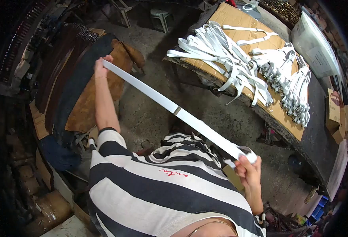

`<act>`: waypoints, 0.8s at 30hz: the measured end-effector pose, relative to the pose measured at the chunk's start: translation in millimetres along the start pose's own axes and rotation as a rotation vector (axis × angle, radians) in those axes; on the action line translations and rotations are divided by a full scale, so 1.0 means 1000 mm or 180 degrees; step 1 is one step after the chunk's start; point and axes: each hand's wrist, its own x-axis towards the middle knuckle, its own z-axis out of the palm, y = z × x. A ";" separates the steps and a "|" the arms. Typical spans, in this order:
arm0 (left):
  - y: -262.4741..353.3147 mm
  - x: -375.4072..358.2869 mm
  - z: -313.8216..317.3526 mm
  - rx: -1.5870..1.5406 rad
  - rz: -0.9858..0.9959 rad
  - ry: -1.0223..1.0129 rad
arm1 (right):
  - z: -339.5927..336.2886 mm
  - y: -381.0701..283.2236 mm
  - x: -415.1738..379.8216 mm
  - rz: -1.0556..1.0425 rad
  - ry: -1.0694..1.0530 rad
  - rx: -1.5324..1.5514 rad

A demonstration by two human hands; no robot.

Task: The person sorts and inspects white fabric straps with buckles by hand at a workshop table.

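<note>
A long white belt is stretched taut on a slant in front of my body, with a dark narrow band or loop near its middle. My left hand is closed on its far end, arm reached out over the brown leather. Close to my torso on the right, my right hand grips the near end, where the strap curls back over the fingers. A pile of similar white belts lies on the cardboard-topped table, apart from both hands.
Bundled white belts with metal parts rest on the cardboard sheet. Behind them are a clear plastic bin and a cardboard box. Brown leather hides are stacked at left. A small stool stands at the back.
</note>
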 end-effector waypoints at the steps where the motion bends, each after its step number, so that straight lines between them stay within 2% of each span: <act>1: 0.016 0.005 0.001 0.0079 0.0034 0.0068 | -0.004 -0.005 -0.016 -0.0092 0.0299 0.0112; 2: 0.033 0.012 0.003 0.0034 0.0053 0.0147 | -0.017 -0.007 -0.028 -0.0198 -0.0038 0.0279; 5: 0.076 0.017 0.016 0.0056 0.0192 0.0305 | -0.033 -0.008 -0.064 -0.0298 0.0079 0.0230; 7: 0.112 0.018 0.013 0.0569 0.0559 -0.0312 | -0.035 -0.008 -0.090 -0.0357 0.0535 0.0153; 8: 0.137 0.028 0.007 0.0960 0.0507 -0.0467 | -0.048 -0.011 -0.098 -0.0376 0.0166 0.0028; 9: 0.169 0.046 0.002 0.1353 0.0446 -0.0651 | -0.053 -0.017 -0.108 -0.0270 0.0017 -0.0026; 10: 0.206 0.064 -0.006 0.1569 0.0255 -0.0875 | -0.059 -0.010 -0.118 -0.0459 0.0084 -0.0387; 11: 0.221 0.065 0.001 0.2039 0.0949 -0.0259 | -0.063 -0.004 -0.130 -0.0616 0.0140 -0.0768; 12: 0.252 0.071 -0.002 0.1368 0.0718 -0.0270 | -0.059 -0.006 -0.134 -0.0616 0.0120 -0.0733; 13: 0.281 0.073 -0.004 0.0686 0.0491 -0.0253 | -0.069 0.003 -0.136 -0.1245 -0.0089 -0.1242; 14: 0.296 0.069 0.000 0.0797 0.0531 -0.0285 | -0.068 0.004 -0.133 -0.1528 -0.0244 -0.1130; 15: 0.307 0.063 0.003 0.0909 0.0562 -0.0305 | -0.066 0.000 -0.129 -0.1657 -0.0306 -0.1077; 17: 0.287 0.004 0.050 0.1416 0.1180 0.0349 | -0.064 -0.010 -0.122 -0.1897 -0.0589 -0.1231; 18: 0.284 -0.005 0.056 0.1549 0.1256 0.0284 | -0.064 -0.015 -0.120 -0.2010 -0.0822 -0.1445; 21: 0.279 -0.017 0.058 0.1431 0.1458 0.0260 | -0.067 -0.019 -0.119 -0.2280 -0.0860 -0.1768; 22: 0.290 -0.004 0.045 0.1472 0.1361 0.0172 | -0.068 -0.015 -0.118 -0.2296 -0.0873 -0.1490; 23: 0.296 0.002 0.040 0.1345 0.1356 0.0429 | -0.070 -0.015 -0.118 -0.2316 -0.0857 -0.1501; 24: 0.305 0.006 0.031 0.1334 0.1327 0.0295 | -0.072 -0.016 -0.118 -0.2364 -0.0942 -0.1553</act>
